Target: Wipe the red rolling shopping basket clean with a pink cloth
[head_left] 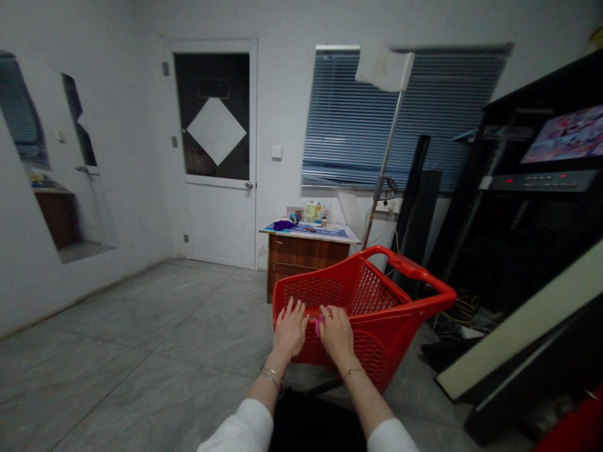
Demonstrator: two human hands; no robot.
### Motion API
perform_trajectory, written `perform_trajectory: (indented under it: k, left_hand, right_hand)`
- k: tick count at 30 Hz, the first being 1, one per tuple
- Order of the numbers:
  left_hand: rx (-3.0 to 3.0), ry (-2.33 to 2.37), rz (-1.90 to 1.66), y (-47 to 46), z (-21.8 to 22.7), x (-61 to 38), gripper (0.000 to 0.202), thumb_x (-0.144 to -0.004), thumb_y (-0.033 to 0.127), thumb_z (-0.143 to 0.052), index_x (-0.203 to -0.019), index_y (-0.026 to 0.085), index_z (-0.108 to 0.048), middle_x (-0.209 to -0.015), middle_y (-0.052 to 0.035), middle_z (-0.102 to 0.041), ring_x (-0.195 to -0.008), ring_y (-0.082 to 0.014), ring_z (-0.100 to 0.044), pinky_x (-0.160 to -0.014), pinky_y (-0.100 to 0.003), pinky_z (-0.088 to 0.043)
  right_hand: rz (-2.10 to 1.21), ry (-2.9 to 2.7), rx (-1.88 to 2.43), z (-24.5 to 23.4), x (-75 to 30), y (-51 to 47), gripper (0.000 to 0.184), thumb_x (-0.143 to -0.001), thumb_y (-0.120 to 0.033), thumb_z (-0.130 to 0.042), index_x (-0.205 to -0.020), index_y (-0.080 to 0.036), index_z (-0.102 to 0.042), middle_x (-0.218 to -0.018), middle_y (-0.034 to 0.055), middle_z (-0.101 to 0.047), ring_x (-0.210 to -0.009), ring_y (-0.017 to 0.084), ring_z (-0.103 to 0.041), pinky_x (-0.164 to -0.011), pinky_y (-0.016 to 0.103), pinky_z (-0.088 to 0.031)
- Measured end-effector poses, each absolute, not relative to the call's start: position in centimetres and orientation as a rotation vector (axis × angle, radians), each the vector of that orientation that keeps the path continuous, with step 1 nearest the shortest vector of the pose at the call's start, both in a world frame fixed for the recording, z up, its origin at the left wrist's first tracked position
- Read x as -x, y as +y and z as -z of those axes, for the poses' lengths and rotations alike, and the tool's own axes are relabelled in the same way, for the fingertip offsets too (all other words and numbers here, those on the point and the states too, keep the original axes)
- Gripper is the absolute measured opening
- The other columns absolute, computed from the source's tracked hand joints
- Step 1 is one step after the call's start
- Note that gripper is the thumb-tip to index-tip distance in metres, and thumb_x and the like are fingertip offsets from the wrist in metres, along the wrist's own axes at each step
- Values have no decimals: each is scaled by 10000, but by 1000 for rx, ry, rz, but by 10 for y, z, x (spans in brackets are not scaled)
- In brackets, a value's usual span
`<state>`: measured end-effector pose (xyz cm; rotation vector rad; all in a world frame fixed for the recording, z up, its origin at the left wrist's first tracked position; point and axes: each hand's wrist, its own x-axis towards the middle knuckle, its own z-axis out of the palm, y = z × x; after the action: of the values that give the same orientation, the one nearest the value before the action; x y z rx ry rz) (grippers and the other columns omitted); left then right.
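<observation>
A red plastic shopping cart (391,320) with perforated basket walls stands in front of me. My left hand (289,328) rests at the near rim of the basket, its fingers stretched out and holding nothing that I can see. Close beside it on the right, my right hand (336,328) has its fingers bent round a small pink cloth (320,324) pressed to the same rim. Most of the cloth is hidden under that hand.
A brown wooden cabinet (308,252) with bottles and a purple cloth (283,225) on top is behind the cart. Long boards (522,320) lean at the right beside a black rack. A white door (219,220) and a wall mirror (78,194) are to the left.
</observation>
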<state>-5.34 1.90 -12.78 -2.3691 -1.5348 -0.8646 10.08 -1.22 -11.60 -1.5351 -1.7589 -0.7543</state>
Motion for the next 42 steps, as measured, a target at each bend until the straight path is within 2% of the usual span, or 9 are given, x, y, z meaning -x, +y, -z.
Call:
perform_trajectory:
  k: [6,9,13,18,21,25,29,32,42]
  left_hand:
    - [2391,-1568,864,18,124,52,467,-1024,371,-280,-1421,247,-490,-1493,-21,-483,-1466,-235,-284,-1152,-448,-336]
    - [2386,-1574,884,18,125,50,466,-1021,376,-287,-1423,258,-490,-1492,-23,-484,-1466,-238,-284,-1153,-458,-334]
    - [2387,-1594,886,17,128,47,469,-1022,373,-276,-1416,250,-499,-1490,-24,-487,-1466,-239,-283,-1154,-460,-329]
    - [2381,-1582,871,17,129,48,475,-1027,374,-262,-1409,228,-503,-1493,-33,-485,-1464,-238,-287,-1146,-451,-342]
    - [2378,-1560,866,17,128,50,476,-1028,371,-265,-1406,211,-505,-1494,-34,-482,-1461,-246,-292,-1142,-445,-350]
    - [2374,-1560,867,18,126,54,474,-1027,373,-272,-1403,210,-510,-1494,-34,-481,-1461,-248,-293,-1143,-449,-354]
    - [2369,-1572,878,18,124,54,473,-1025,380,-277,-1405,225,-511,-1488,-37,-490,-1460,-247,-298,-1139,-448,-359]
    - [2369,-1581,889,17,124,52,471,-1023,381,-278,-1408,240,-510,-1486,-31,-492,-1464,-245,-289,-1144,-455,-350]
    - [2368,-1592,867,14,124,47,465,-1020,356,-292,-1398,210,-521,-1487,-39,-489,-1457,-256,-302,-1139,-458,-360]
  right_hand:
    - [923,-1572,1778,75,-231,-15,304,-886,-233,-504,-1103,-111,-679,-979,127,-631,-915,231,-517,-867,353,-403]
    - [978,-1420,1870,65,-260,-14,296,-894,-245,-490,-1052,-99,-693,-943,128,-624,-888,231,-512,-833,348,-391]
    - [929,-1439,1859,81,-214,-14,272,-895,-230,-489,-1026,-99,-688,-929,132,-617,-885,231,-508,-835,358,-382]
    - [788,-1636,1639,116,-110,-11,267,-894,-210,-505,-1113,-144,-641,-1010,112,-626,-968,237,-511,-913,377,-393]
    - [718,-1738,1535,122,-89,-9,297,-885,-189,-514,-1159,-160,-624,-1062,105,-632,-1015,232,-515,-942,368,-398]
    - [729,-1783,1597,103,-147,-12,307,-872,-186,-514,-1150,-152,-640,-1034,99,-641,-962,212,-534,-907,336,-412]
    - [881,-1601,1763,71,-245,-15,291,-863,-214,-511,-1087,-116,-668,-982,119,-642,-925,226,-533,-897,354,-410]
    - [947,-1480,1800,61,-276,-16,287,-851,-217,-512,-1068,-123,-675,-964,119,-633,-932,234,-524,-887,361,-405]
    - [766,-1643,1555,121,-100,-12,288,-906,-206,-481,-1146,-149,-630,-1086,129,-640,-1049,248,-526,-968,409,-413]
